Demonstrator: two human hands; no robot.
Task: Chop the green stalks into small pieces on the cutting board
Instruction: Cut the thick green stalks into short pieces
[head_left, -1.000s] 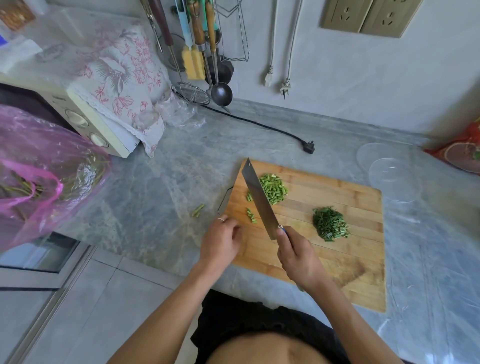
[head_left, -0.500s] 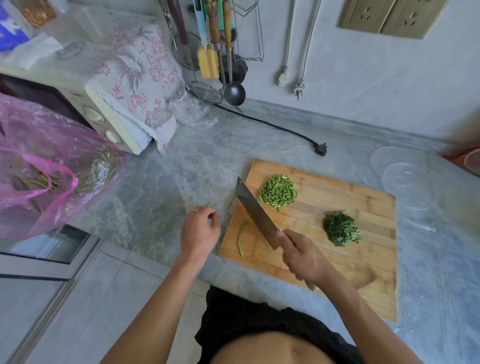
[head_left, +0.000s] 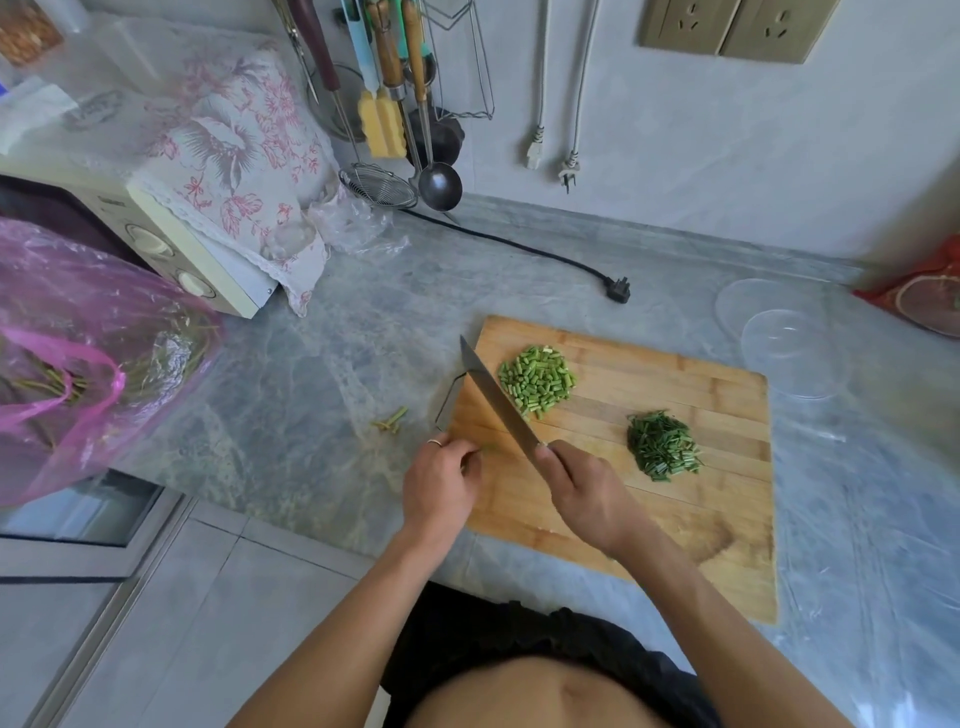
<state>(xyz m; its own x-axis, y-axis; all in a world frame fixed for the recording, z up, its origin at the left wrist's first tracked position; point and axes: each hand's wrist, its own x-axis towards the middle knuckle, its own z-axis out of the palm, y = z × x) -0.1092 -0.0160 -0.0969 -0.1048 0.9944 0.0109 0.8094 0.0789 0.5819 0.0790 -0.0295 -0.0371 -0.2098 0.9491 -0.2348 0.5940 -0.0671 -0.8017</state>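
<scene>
A: Status?
B: Two chopped piles on the cutting board: pale stalk pieces, dark greens.
A: Hands?
B: Right hand is closed around the knife. Left hand is curled at the board's near-left edge, probably pinching a stalk. Scraps left of board, on the desk.

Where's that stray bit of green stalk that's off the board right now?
The stalk scraps lie on the grey counter just left of the cutting board, beyond the left hand.
</scene>
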